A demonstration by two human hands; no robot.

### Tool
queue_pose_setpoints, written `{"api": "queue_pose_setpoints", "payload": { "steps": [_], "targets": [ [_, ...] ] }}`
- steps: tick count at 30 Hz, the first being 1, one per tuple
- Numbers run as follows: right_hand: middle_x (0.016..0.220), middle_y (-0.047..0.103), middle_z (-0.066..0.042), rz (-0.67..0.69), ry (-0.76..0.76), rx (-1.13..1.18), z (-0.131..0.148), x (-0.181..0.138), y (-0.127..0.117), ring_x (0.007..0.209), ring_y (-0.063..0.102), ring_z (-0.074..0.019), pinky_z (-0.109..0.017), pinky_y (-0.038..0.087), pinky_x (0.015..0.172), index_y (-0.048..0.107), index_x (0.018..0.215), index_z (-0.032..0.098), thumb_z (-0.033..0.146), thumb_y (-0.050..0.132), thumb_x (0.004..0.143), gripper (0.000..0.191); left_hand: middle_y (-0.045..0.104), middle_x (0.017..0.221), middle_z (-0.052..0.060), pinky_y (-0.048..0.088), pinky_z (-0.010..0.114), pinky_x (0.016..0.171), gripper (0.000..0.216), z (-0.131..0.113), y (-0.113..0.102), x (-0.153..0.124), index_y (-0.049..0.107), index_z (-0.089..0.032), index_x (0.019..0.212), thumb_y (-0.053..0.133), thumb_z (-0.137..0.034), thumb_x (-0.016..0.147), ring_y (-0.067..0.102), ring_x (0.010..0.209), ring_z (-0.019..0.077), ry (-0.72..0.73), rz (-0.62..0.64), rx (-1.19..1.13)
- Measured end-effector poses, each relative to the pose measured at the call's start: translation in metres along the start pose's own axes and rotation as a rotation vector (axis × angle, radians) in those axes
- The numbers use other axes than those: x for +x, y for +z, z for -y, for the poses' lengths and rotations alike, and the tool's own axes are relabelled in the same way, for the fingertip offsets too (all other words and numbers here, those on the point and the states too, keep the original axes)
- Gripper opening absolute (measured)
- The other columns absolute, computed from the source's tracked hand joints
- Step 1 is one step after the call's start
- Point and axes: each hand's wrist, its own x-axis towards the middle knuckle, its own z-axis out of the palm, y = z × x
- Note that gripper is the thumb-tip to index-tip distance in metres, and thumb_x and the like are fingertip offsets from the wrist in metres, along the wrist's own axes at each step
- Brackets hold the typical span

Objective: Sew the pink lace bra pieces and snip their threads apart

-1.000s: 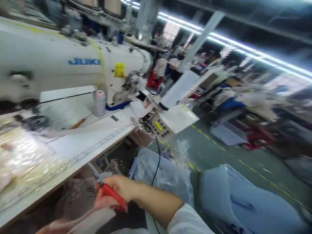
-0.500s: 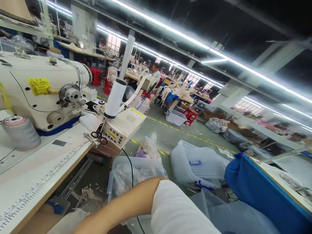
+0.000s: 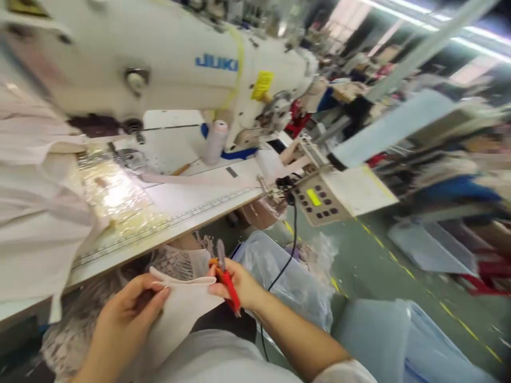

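Note:
My left hand [image 3: 128, 314] is closed, pinching the upper edge of a pale pink fabric piece [image 3: 175, 311] in front of my lap. At the other end of that edge, my right hand [image 3: 235, 282] grips the fabric between thumb and fingers. A pair of red-handled scissors [image 3: 231, 293] is held in the same hand, its grey tip pointing up; blur hides its exact shape. Above both hands is the sewing table [image 3: 207, 210], carrying a white sewing machine [image 3: 171, 69]. More pale fabric [image 3: 35, 229] drapes over the table at the left.
A thread cone [image 3: 215, 142] stands by the machine. At the table's right end sits a control box [image 3: 319, 199] with a black cable [image 3: 293, 234] hanging down. Plastic bins [image 3: 255, 250] stand on the floor. Fabric scraps [image 3: 75, 335] lie below the table.
The view has swung left and down to the machine and my lap. Both hands now show, holding fabric and scissors; earlier only one outstretched, white-sleeved arm was visible.

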Motion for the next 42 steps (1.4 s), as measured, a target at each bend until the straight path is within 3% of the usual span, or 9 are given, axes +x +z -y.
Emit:
{"api": "queue_pose_setpoints", "payload": {
  "steps": [3,7,11,14,17,21,28,36,42],
  "targets": [
    [0.071,0.046,0.004,-0.051,-0.032,-0.006,-0.006,-0.004,0.009,0.06,0.041,-0.0086,-0.021,0.036,0.056,0.049,0.077,0.019,0.048,0.076,0.071,0.04,0.059,0.061,-0.002,0.045,0.02,0.044,0.024,-0.012,0.004,-0.002,0.057,-0.02,0.07,0.063,-0.043,0.075,0.052,0.05,0.0116,-0.076,-0.082,-0.118],
    [0.082,0.055,-0.002,-0.109,-0.097,-0.044,-0.005,-0.006,0.019,0.073,0.051,-0.0142,-0.027,0.042,0.067,0.046,0.074,0.02,0.048,0.069,0.078,0.036,0.057,0.064,-0.004,0.046,0.018,0.044,0.018,-0.018,0.011,-0.002,0.052,-0.02,0.075,0.065,-0.033,0.073,0.053,0.05,0.009,-0.096,-0.172,-0.259],
    [0.091,0.063,-0.008,-0.138,-0.128,-0.079,-0.003,-0.006,0.02,0.082,0.058,-0.0193,-0.031,0.046,0.072,0.046,0.072,0.02,0.047,0.068,0.078,0.035,0.063,0.103,0.006,0.053,0.021,0.052,0.024,-0.013,0.014,-0.003,0.049,-0.02,0.08,0.068,-0.031,0.07,0.061,0.063,0.0097,-0.069,-0.215,-0.477],
    [0.085,0.063,-0.007,-0.131,-0.16,-0.075,-0.001,-0.006,0.021,0.078,0.059,-0.0187,-0.031,0.047,0.071,0.045,0.07,0.021,0.045,0.068,0.079,0.034,0.058,0.121,0.012,0.053,0.023,0.049,0.026,-0.011,0.013,-0.002,0.056,-0.017,0.078,0.072,-0.034,0.066,0.058,0.057,0.0074,-0.152,-0.161,-0.522],
    [0.079,0.058,-0.004,-0.141,-0.197,-0.067,0.0,-0.006,0.022,0.074,0.057,-0.0172,-0.029,0.047,0.067,0.045,0.07,0.021,0.042,0.068,0.079,0.033,0.062,0.117,0.012,0.051,0.024,0.047,0.025,-0.013,0.01,-0.001,0.064,-0.016,0.072,0.072,-0.038,0.064,0.057,0.057,0.0093,-0.225,-0.113,-0.471],
    [0.076,0.055,-0.002,-0.141,-0.22,-0.055,0.002,-0.005,0.022,0.073,0.055,-0.0162,-0.029,0.047,0.068,0.045,0.069,0.021,0.037,0.068,0.08,0.03,0.066,0.112,0.01,0.054,0.025,0.053,0.023,-0.018,0.006,0.0,0.066,-0.017,0.065,0.069,-0.039,0.067,0.062,0.074,0.0167,-0.216,-0.068,-0.428],
    [0.081,0.062,-0.005,-0.132,-0.094,-0.059,0.006,-0.005,0.018,0.066,0.054,-0.0151,-0.026,0.043,0.057,0.046,0.071,0.02,0.043,0.07,0.077,0.034,0.06,0.064,0.0,0.048,0.021,0.054,0.02,-0.02,0.005,0.001,0.062,-0.018,0.066,0.065,-0.037,0.07,0.055,0.062,0.0127,-0.205,-0.02,-0.45],
    [0.081,0.064,-0.005,-0.218,-0.091,-0.003,-0.001,-0.004,0.019,0.066,0.056,-0.015,-0.024,0.043,0.056,0.049,0.074,0.02,0.041,0.073,0.075,0.032,0.059,0.062,-0.003,0.043,0.018,0.051,0.023,-0.022,0.004,0.004,0.06,-0.018,0.068,0.07,-0.038,0.064,0.05,0.056,0.0094,-0.345,-0.023,-0.571],
    [0.08,0.062,-0.004,-0.185,-0.097,-0.016,0.01,-0.001,0.022,0.064,0.054,-0.0135,-0.024,0.042,0.056,0.047,0.073,0.02,0.042,0.072,0.076,0.033,0.064,0.064,-0.002,0.045,0.018,0.053,0.025,-0.024,0.001,0.003,0.064,-0.017,0.071,0.072,-0.039,0.062,0.053,0.059,0.0099,-0.426,-0.047,-0.577]
  ]
}}
